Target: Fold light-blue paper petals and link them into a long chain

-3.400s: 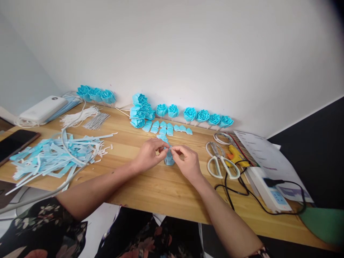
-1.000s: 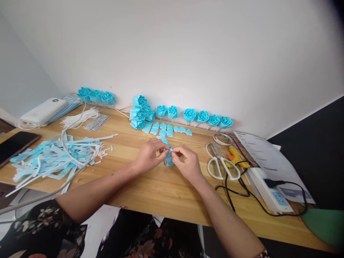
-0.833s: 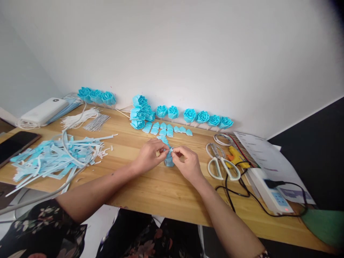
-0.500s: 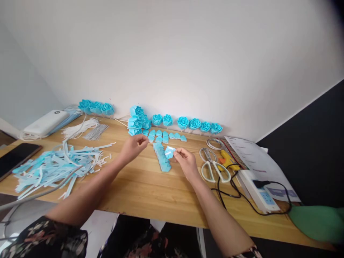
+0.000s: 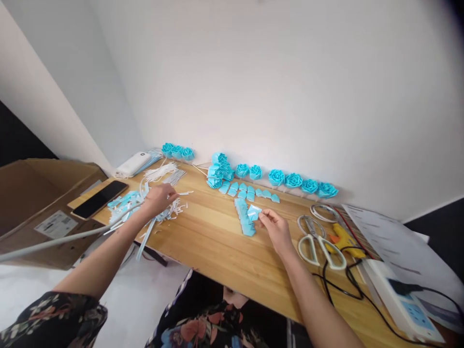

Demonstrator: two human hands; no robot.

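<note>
My right hand (image 5: pixel 276 231) pinches a small light-blue fabric piece (image 5: pixel 253 212) with a white strip across it, just above the table. Beside that piece lies an overlapping row of blue petal pieces (image 5: pixel 243 220). My left hand (image 5: pixel 161 199) is over the pile of blue and white strips (image 5: pixel 125 203) at the left, its fingertips drawn together; whatever may be between them is too small to make out. Behind the overlapping row, more cut petals (image 5: pixel 250 193) are laid out in short lines.
Finished blue flowers (image 5: pixel 293 180) line the wall. White-handled scissors (image 5: pixel 314 246), a yellow glue gun (image 5: pixel 346 240), black cables and a power strip (image 5: pixel 402 295) lie at the right. A phone (image 5: pixel 100 199) and a white power bank (image 5: pixel 134 164) sit left; a cardboard box (image 5: pixel 50 212) stands beyond.
My left hand has moved left from near the petals to over the strip pile. My right hand still holds the blue piece. The view has turned left, bringing the cardboard box in.
</note>
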